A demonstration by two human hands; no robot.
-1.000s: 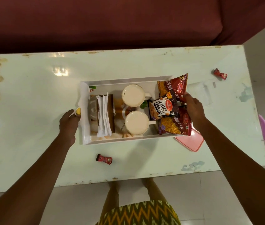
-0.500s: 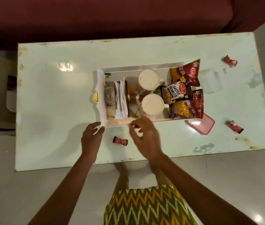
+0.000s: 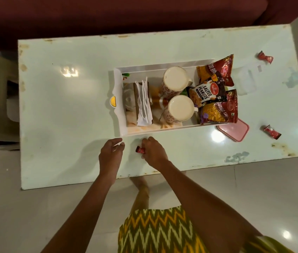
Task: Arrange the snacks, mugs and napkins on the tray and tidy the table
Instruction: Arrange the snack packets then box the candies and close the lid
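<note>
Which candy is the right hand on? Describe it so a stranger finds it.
Start at the white tray on the table. Just before its near edge lies a red wrapped candy, pinched in the fingers of the right hand. The two other candies lie far right, untouched.

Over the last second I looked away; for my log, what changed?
Both hands left the ends of the white rectangular tray and came to its near side. The right hand now pinches the small red wrapped candy; the left hand hovers open beside it. Tray contents stayed put.
</note>
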